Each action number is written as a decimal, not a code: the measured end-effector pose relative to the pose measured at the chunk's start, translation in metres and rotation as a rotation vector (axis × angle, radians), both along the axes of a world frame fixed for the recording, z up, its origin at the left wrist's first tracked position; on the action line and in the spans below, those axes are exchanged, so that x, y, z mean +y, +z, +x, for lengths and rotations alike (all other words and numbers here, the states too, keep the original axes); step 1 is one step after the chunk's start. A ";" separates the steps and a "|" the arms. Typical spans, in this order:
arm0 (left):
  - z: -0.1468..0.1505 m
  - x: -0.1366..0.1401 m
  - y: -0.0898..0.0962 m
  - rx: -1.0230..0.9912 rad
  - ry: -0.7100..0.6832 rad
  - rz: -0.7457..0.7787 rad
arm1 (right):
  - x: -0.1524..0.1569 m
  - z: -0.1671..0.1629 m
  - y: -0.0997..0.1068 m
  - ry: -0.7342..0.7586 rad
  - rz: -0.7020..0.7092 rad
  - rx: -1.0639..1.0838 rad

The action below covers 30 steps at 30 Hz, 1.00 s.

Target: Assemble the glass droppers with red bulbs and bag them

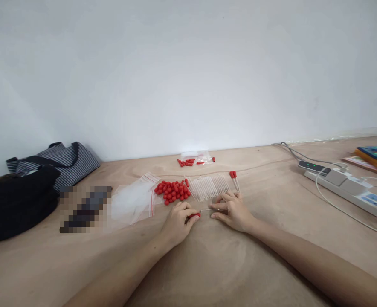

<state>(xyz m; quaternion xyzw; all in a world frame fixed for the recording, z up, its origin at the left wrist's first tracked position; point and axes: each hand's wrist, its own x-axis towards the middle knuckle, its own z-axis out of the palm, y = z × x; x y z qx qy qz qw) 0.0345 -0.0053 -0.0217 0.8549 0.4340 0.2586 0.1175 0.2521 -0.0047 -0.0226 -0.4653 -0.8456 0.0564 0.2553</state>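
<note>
Left hand (177,219) pinches a red cap (194,215) between thumb and fingers, down near the counter (188,264) surface, well forward of the back edge where it meets the wall (188,76). Right hand (236,212) has a thin stick (210,209) by its right end, thumb on the near side, fingers on the far side; how firm, can't tell. Key relation: stick's long axis runs left-right, roughly parallel to the counter's back edge, free end aimed left at the cap. Cap's exposed end faces right, just beside the stick end, looks slightly nearer the person; can't tell if they touch. Cap lies right of the left hand, stick left of the right hand. Cap pile (173,192) sits toward the back edge from the left hand, that hand nearer. Stick row (209,187) is right of the pile, axes running roughly front to back, right hand nearer. Two red-tipped sticks (235,180) lie at the row's right end, just beyond the right fingers.
</note>
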 end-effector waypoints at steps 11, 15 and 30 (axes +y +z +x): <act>0.002 0.000 0.001 -0.103 0.085 -0.069 | -0.007 -0.017 -0.006 -0.072 0.030 0.143; 0.002 -0.002 0.002 -0.103 0.092 -0.087 | -0.009 -0.019 -0.006 -0.018 -0.018 0.155; 0.003 -0.002 0.004 -0.088 0.126 -0.038 | -0.015 -0.023 -0.005 0.088 -0.054 0.183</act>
